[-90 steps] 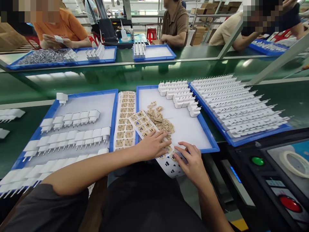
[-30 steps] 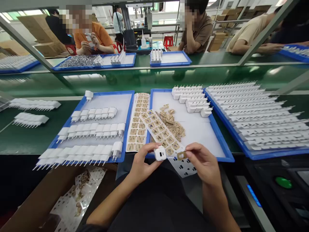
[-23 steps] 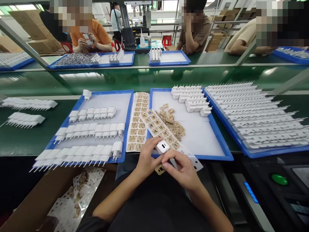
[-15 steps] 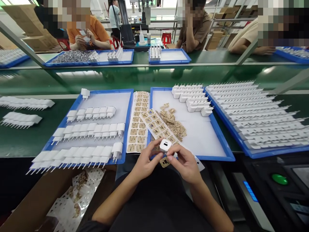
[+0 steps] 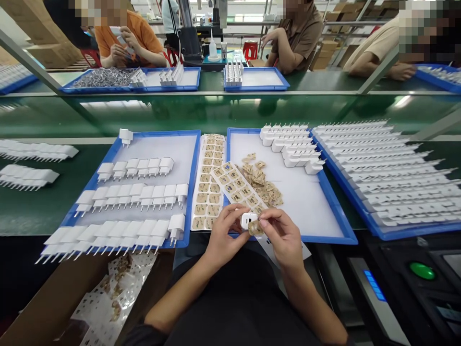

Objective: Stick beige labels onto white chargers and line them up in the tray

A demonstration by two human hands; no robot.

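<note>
Left hand grips small white plastic charger plug w/ fingertips; right hand pinches tan square sticker touching plug's face. Behind them — long white sticker sheet over edge of blue-rimmed tray, loose tan stickers piled on it. Left blue tray — rows of white plugs.

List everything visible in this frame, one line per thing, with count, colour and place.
small white plug adapter: one, white, held between both hands.
small tan sticker: one, tan, pinched in the right fingers against the adapter.
blue plastic trays: several, blue, on the green bench; the nearest three hold rows of white adapters.
sticker sheets: two, white with tan stickers, between and across the near trays.
loose sticker pile: tan, middle tray.
green push button: one, lower right.
co-workers: three or more, far side.
left hand: grips the adapter.
right hand: holds the sticker.
</note>
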